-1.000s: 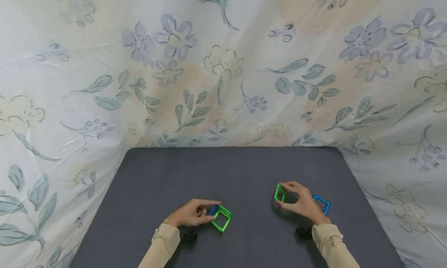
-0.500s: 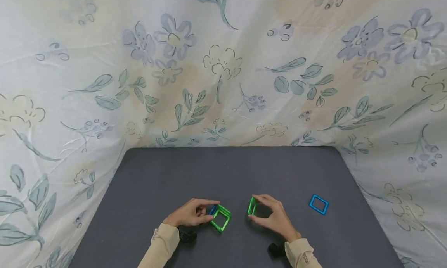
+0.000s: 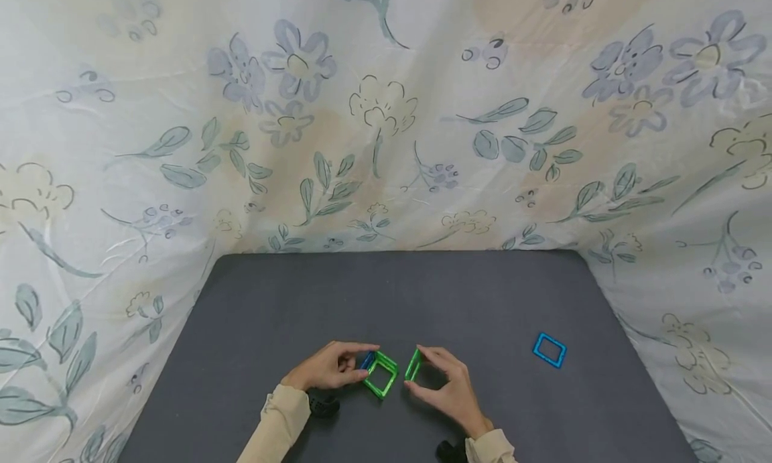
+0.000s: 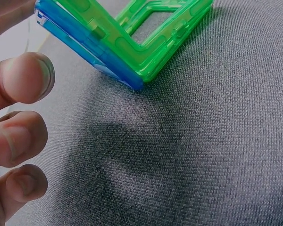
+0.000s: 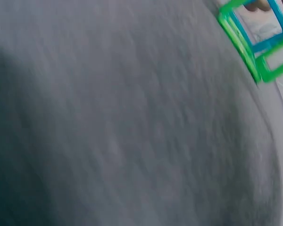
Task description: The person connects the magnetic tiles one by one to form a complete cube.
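In the head view my left hand (image 3: 326, 368) pinches a blue magnetic square tile (image 3: 367, 360) between thumb and index finger. The blue tile stands on edge against joined green square tiles (image 3: 391, 381). Seen from the left wrist, the blue tile (image 4: 92, 47) meets the green tiles (image 4: 146, 56) along one side, forming a corner. A short gap to the right, my right hand (image 3: 449, 386) holds a single green square tile (image 3: 411, 364) by its edges with thumb and index finger, tilted upright. The right wrist view shows the joined green tiles (image 5: 240, 44) at upper right, blurred.
A loose blue square tile (image 3: 554, 340) lies flat to the right on the dark grey table (image 3: 482, 295). A flowered cloth (image 3: 386, 181) hangs behind the table and along both sides.
My right hand has carried the green tile leftward and slightly nearer, up beside the joined tiles. The loose blue tile is now uncovered. My left hand has stayed in place.
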`<state>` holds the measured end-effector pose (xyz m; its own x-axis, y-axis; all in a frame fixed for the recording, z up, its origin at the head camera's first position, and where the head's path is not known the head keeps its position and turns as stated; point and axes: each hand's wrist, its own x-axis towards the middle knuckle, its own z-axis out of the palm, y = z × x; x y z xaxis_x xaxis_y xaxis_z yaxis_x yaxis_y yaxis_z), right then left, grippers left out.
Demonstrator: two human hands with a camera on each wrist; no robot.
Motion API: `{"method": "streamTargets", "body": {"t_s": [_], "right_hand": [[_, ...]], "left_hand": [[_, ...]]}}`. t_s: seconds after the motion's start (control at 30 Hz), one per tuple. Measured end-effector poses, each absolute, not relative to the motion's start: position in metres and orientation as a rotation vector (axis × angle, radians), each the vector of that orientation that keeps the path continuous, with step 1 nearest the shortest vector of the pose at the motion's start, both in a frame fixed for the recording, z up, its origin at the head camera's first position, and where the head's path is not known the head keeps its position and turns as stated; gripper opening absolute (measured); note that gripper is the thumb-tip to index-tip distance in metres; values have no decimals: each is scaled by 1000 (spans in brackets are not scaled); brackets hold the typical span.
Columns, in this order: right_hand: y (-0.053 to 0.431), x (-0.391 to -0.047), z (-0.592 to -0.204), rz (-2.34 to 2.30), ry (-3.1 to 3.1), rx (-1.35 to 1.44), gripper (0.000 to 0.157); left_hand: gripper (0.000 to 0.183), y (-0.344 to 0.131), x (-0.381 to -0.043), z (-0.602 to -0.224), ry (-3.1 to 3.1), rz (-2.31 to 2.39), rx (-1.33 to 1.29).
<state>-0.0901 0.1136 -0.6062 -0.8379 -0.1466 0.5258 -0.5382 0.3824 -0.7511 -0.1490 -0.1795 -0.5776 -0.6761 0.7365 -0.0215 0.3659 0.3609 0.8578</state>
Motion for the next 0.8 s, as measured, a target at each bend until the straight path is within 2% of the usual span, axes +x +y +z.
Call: {"method": "streamTargets", "body": {"t_s": [0.8], "right_hand": [[72,-61,-624,1476,-2197,492,59]], "left_hand": [[56,-180,-148,-576,2234,1241,979]]}}
